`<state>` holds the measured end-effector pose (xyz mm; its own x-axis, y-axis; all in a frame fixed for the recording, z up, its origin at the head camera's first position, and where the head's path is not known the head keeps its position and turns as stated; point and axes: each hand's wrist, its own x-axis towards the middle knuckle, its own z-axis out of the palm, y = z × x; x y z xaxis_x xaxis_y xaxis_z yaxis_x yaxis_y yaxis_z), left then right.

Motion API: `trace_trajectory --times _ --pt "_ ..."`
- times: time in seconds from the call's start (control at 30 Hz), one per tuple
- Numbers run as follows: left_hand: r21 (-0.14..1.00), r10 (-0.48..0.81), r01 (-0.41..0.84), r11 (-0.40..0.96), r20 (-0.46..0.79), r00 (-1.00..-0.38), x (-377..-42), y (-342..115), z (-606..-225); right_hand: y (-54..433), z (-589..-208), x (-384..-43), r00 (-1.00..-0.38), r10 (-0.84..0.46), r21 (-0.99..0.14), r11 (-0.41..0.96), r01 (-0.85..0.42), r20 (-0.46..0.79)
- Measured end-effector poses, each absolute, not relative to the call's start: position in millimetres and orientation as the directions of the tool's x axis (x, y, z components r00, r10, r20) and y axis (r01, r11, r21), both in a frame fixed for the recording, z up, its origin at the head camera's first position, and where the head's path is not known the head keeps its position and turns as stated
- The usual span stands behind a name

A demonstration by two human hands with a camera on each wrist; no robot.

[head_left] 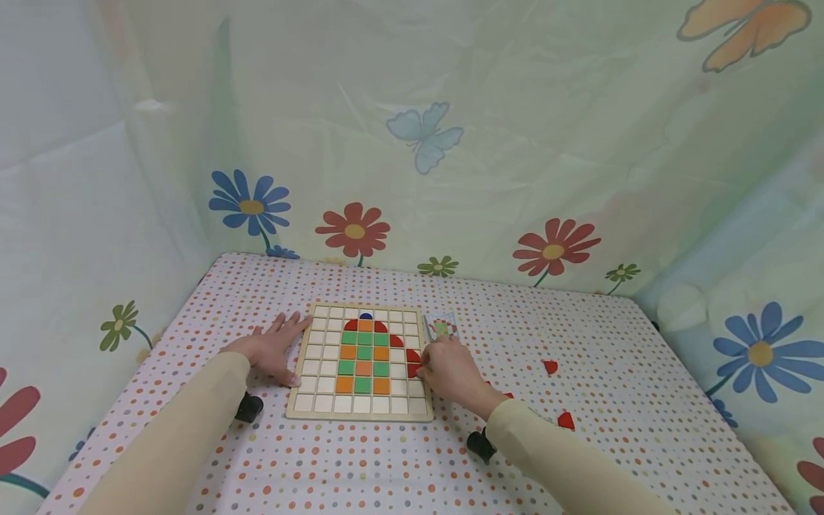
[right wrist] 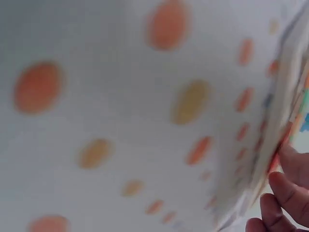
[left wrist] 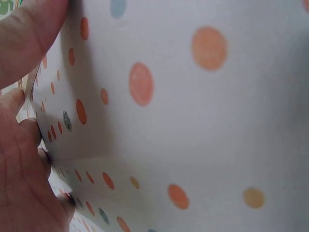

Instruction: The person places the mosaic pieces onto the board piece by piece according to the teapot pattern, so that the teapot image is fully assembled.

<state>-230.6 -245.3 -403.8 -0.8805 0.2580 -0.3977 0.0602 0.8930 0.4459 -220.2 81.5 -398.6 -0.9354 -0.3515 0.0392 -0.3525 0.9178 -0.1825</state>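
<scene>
A square wooden grid board (head_left: 360, 418) lies on the table, bearing orange and green square tiles, red rounded pieces and a blue piece (head_left: 365, 316) at the top. My left hand (head_left: 270, 350) rests at its left edge, fingers and thumb spread; the left wrist view shows the palm (left wrist: 24, 179) beside the board's rim. At the right edge, my right hand (head_left: 450, 368) has curled fingers and pinches a red quarter-round piece (head_left: 413, 371) in a cell. Red also shows at those fingertips (right wrist: 289, 162) in the right wrist view. Part of the piece is hidden.
Behind my right hand lies a small pattern card (head_left: 441, 322), partly covered. Loose red pieces (head_left: 550, 367) are scattered to the right, another red piece (head_left: 566, 420) near the forearm. A dotted cloth (head_left: 360, 465) covers the table; a flowered backdrop (head_left: 476, 214) rises behind and at the sides.
</scene>
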Motion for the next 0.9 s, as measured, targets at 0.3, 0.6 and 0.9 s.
trace_trajectory --times 0.3,0.6,0.9 --pt "0.450 0.257 0.054 0.892 -0.402 -0.879 -229.2 -245.1 -403.4 79.1 -397.2 -226.7 -0.931 -0.364 -0.217 0.910 -0.352 -0.012" --pt "0.444 0.251 0.053 0.894 -0.400 -0.882 -230.4 -244.6 -401.9 78.6 -397.3 -230.3 -0.930 -0.368 -0.252 0.902 -0.352 -0.019" --pt "0.443 0.251 0.054 0.895 -0.401 -0.881 -229.8 -244.5 -402.9 84.6 -390.1 -228.4 -0.930 -0.362 -0.317 0.891 -0.327 -0.058"
